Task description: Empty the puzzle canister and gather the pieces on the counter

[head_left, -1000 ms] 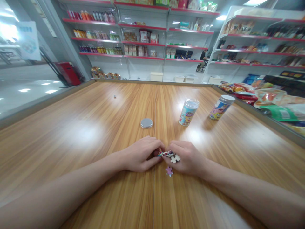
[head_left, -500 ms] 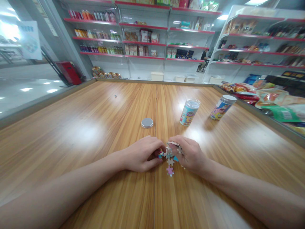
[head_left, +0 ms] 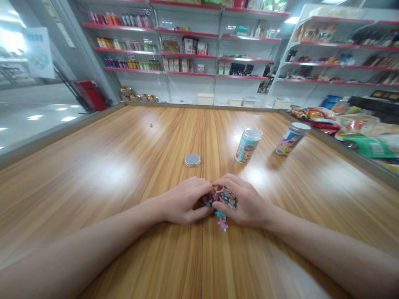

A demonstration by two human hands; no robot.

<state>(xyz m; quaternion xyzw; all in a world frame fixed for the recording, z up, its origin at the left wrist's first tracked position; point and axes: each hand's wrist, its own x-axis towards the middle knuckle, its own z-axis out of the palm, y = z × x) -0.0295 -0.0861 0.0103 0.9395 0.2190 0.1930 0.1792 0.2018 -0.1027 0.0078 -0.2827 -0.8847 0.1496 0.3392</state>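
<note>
Small jigsaw puzzle pieces (head_left: 227,197) are gathered between my two hands on the wooden table. My right hand (head_left: 247,201) curls around a cluster of them, thumb in front and fingers behind. My left hand (head_left: 188,201) rests on the table with its fingers bent around a few colourful pieces, partly hidden under the fingers. The fingertips of both hands meet or nearly meet. A pink puzzle piece (head_left: 222,224) lies on the table just in front of the cluster, with a blue piece (head_left: 220,214) beside it.
Beyond my hands lies a round silver lid (head_left: 192,160). An uncapped cartoon-printed canister (head_left: 248,145) and a lidded canister (head_left: 291,139) stand to the right. One tiny piece (head_left: 151,125) lies far left. Packaged snacks (head_left: 368,128) line the right edge; stocked shelves rise behind.
My right hand has turned and moved slightly left, its thumb now in front of the cluster. The pieces show more colourful faces. My left hand has barely moved.
</note>
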